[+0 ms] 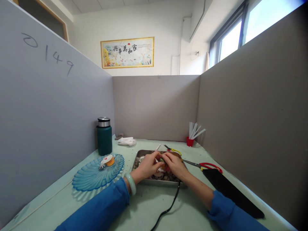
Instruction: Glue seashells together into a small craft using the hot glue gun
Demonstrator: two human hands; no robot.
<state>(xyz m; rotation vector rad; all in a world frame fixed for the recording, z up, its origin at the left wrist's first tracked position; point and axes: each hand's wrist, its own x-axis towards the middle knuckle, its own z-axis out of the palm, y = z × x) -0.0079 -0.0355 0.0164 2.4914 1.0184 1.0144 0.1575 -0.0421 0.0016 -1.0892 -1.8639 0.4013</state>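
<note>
Between left hand (149, 165) and right hand (176, 165), a small green piece (162, 160).

l. hand (151, 163) & r. hand (175, 164) meet over a metal tray (156, 183) w/ mixed small pcs; fingers are about a small green thing (161, 160), but exact grip is partly hidden. on the left is a blue plate (83, 179) bearing white & orange pcs (110, 161), w/ a dk green bottle (104, 141) behind. on the right: red-handled scissors (211, 165), a black strip (233, 194), & farther back a red cup (190, 142) w/ white sticks (194, 131).
</note>
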